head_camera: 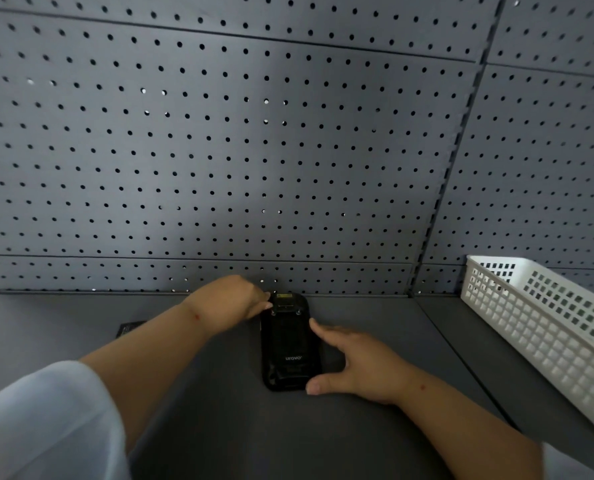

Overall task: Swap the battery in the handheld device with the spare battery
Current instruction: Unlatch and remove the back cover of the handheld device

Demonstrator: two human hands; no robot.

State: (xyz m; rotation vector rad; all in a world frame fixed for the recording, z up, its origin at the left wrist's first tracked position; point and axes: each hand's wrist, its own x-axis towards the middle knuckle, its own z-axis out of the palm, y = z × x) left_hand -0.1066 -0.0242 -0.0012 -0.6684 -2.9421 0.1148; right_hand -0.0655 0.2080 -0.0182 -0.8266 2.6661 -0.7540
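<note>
1. Spare battery [130, 329]: dark flat item left of the left forearm, mostly hidden behind it, label unreadable.
2. Left hand [234, 301] at the top-left corner of the handheld device [289, 344]; fingertips hidden, grip cannot be told.
3. Right hand [354, 358] spread, forefinger and thumb touching the device's right edge, not pinching.
4. Device lies back-up on the grey shelf [219, 410], near the pegboard [219, 150].
5. White basket [548, 327] at right, cut off by the frame; contents not visible.

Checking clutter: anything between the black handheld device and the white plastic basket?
Only the right hand, beside the black handheld device; past it, bare grey shelf up to the white plastic basket, head view.
</note>
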